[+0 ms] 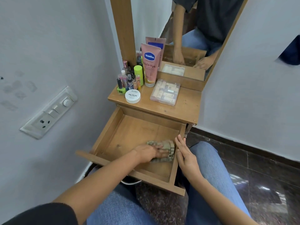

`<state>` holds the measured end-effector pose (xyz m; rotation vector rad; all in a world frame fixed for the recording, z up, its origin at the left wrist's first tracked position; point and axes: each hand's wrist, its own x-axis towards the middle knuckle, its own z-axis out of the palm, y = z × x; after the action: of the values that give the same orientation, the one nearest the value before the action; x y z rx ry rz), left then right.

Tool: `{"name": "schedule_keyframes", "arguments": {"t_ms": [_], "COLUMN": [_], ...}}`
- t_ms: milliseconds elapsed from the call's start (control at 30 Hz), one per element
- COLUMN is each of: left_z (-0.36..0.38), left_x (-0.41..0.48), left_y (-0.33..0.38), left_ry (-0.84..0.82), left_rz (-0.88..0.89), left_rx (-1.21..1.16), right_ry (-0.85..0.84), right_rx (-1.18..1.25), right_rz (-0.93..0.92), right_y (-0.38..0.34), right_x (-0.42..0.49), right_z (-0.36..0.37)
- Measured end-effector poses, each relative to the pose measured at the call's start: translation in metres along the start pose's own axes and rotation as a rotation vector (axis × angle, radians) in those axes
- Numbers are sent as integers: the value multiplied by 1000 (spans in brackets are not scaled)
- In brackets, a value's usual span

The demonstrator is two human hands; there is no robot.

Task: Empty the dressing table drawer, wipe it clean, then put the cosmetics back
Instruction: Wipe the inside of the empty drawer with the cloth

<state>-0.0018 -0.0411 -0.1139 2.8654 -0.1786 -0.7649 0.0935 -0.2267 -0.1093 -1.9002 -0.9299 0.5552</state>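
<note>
Wiping step in hand. Drawer point(138, 132) is pulled fully out and holds no cosmetics, only the cloth.

Left hand point(150, 153) lies flat on a greenish checked cloth point(169, 146), fingers fairly straight, pressing it to the drawer floor near the front right corner. Right hand point(185, 157) has its fingers straight and together, resting against the drawer's right side wall, apparently steadying it.

Cosmetics are all up on the table top point(186, 104): pink Vaseline tube point(150, 62) upright, a cluster of small bottles point(128, 78) to its left, white nail polish remover jar point(132, 96) in front, and clear plastic box point(165, 92) to the right.

Judgement: emptying is done and wiping is under way. The rear and left floor likely need passes too. The next move calls for sweeping the cloth across the floor and into the corners, with the drawer braced. After that the items go back in.
</note>
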Motion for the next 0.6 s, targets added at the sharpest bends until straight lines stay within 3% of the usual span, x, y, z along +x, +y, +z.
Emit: {"name": "schedule_keyframes", "arguments": {"t_ms": [367, 467, 600], "left_z": [-33, -34, -17], "left_x": [51, 40, 34], "left_y": [24, 17, 2], "left_ry": [219, 332, 268], "left_rz": [-407, -320, -196], "left_rx": [37, 33, 45], "right_ry": [26, -2, 12], "right_rx": [-20, -12, 6], "right_rz": [-19, -24, -9], "right_y": [2, 2, -1], "right_x": [2, 0, -5], "right_z": [1, -1, 1]}}
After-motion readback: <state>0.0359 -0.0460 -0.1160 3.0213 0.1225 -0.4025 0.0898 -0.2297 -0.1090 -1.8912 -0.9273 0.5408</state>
